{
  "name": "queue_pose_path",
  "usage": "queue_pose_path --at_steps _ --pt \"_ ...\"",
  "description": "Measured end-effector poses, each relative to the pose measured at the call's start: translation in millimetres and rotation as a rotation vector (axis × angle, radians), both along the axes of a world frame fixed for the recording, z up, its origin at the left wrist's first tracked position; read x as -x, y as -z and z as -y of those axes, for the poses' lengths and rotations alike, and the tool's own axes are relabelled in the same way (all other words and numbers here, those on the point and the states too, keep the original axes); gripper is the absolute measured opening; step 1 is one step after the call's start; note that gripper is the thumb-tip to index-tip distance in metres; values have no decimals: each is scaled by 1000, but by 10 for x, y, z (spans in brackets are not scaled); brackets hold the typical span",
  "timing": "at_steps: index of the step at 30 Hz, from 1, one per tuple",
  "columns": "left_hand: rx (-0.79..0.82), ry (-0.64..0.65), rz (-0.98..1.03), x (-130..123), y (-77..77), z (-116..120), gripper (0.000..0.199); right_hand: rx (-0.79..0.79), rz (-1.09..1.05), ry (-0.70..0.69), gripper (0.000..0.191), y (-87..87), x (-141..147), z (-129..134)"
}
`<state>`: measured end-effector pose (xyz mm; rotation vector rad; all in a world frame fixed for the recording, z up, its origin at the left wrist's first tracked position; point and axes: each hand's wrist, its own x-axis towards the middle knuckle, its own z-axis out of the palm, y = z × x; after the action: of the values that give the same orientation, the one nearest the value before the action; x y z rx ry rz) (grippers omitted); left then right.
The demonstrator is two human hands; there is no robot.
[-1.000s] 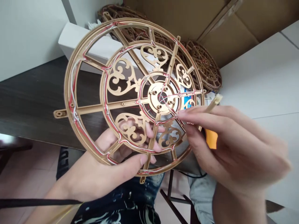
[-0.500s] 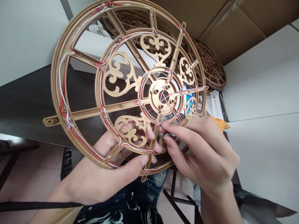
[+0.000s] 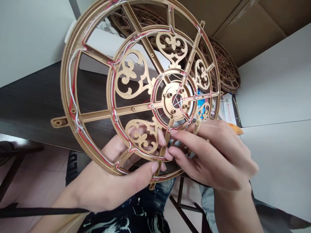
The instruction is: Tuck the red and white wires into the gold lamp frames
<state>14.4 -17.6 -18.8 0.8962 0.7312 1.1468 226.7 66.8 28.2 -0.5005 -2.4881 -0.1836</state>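
A round gold ornamental frame (image 3: 96, 115) with spokes, rings and scrollwork panels is held up tilted, its channelled side facing me. Red and white wires (image 3: 113, 87) run along its rings and cross over the centre hole. My left hand (image 3: 121, 181) grips the lower rim, with the thumb on a spoke in front and the fingers behind. At the inner ring, the index fingertip of my right hand (image 3: 213, 155) touches the wires by the lower spoke. Its thumb is slightly apart below. A thin tan stick (image 3: 197, 127) is clasped among the right fingers.
More wired round frames (image 3: 222, 66) are stacked behind, against a cardboard box (image 3: 262, 29). On the dark table (image 3: 29, 100) lie a white box (image 3: 107, 42), printed papers (image 3: 227, 105) and something orange (image 3: 235, 128). A dark metal stand (image 3: 181, 200) is below.
The frame and both hands have shifted slightly right in view. My right thumb has moved a little lower, away from the index fingertip, which stays at the wires.
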Motion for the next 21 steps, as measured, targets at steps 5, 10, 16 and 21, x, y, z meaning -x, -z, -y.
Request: queue_pose_path --at_steps 5,10,16,21 --pt "-30 -24 -13 -16 -9 -5 35 -60 32 -36 20 -12 -9 -77" --pt "-82 -50 -46 -10 -11 -23 39 -120 4 -159 19 10 19 -164" --pt "-35 -44 -15 17 -29 -10 45 -131 12 -171 17 56 20 -139" --pt "-97 -46 -37 -5 -61 -28 60 -69 34 -119 13 33 44 -107"
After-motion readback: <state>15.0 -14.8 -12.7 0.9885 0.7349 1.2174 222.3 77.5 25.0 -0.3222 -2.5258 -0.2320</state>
